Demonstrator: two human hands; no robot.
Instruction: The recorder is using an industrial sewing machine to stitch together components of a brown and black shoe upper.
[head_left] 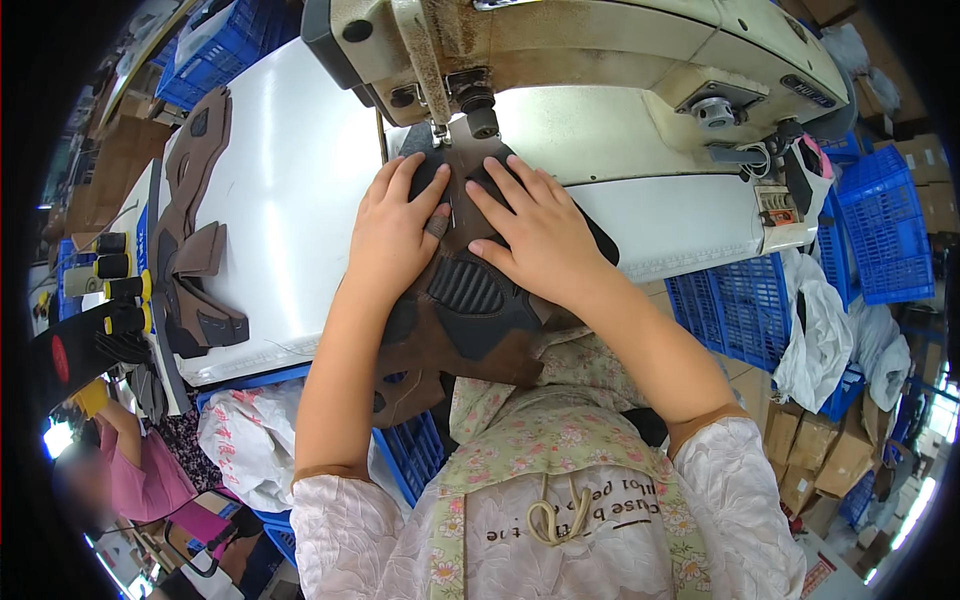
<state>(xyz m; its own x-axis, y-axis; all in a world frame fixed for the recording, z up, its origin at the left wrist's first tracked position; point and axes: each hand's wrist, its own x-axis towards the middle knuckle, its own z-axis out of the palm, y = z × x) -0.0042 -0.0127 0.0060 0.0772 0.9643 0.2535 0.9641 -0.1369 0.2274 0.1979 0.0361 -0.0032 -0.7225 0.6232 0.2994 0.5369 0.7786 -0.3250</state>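
A brown and black shoe upper [470, 335] with a ribbed black panel lies on the sewing machine's white bed, its far end under the presser foot [440, 132]. Flat on its left part rests my left hand [393, 228], fingers stretched toward the needle area; a dark band circles one finger. My right hand [545, 235] presses on the right part with its fingers spread. Neither hand grips anything. The near end of the upper hangs over the table edge toward my lap, next to another brown piece [408, 397]. My palms hide some of the upper.
The sewing machine head [560, 45] spans the far side. More brown shoe pieces [190, 250] lie at the table's left, near thread spools [125, 290]. Blue crates [735, 310] and white bags [815, 340] stand at the right. A person in pink [150, 475] sits at lower left.
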